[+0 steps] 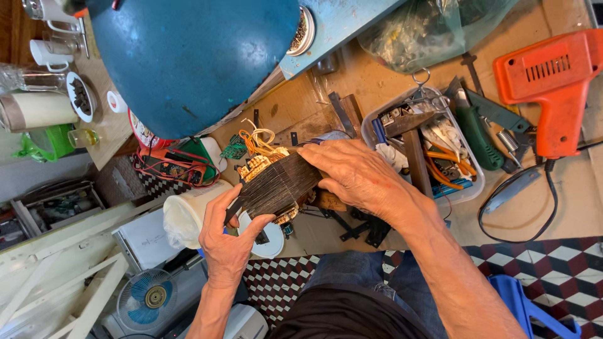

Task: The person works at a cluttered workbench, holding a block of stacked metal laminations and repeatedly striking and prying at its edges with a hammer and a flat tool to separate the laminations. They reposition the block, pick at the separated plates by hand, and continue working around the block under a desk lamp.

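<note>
Clamped between both hands: one dark laminated core [279, 182], a small transformer or motor stator by the look, held above the bench edge over a white disc [267, 242]. Left hand [229, 242] closed on the lower left corner, thumb up against the side, fingers underneath. Right hand [358, 176] laid flat over the top right, fingertips pressed on the plates.

Judged from the state of the core: already out of any housing, windings [260, 164] exposed, yellow and orange leads [257, 139] sticking up loose, none seen joined to anything. Plates not yet separated, stack tight. Stripping or rewinding apparently left to do; hard to tell which.

Counted outward:
- one core, two hands on it
- one green circuit board [233, 149] just behind
- one white bucket [188, 213] to the left, below bench level
- one clear tray [468, 188] of mixed tools and wires to the right, contents too jumbled to count
- one orange drill [553, 81] well to the right, with a black cord
- one big blue rounded shell [195, 63] at the top
- one small fan [147, 298] on the floor
</note>
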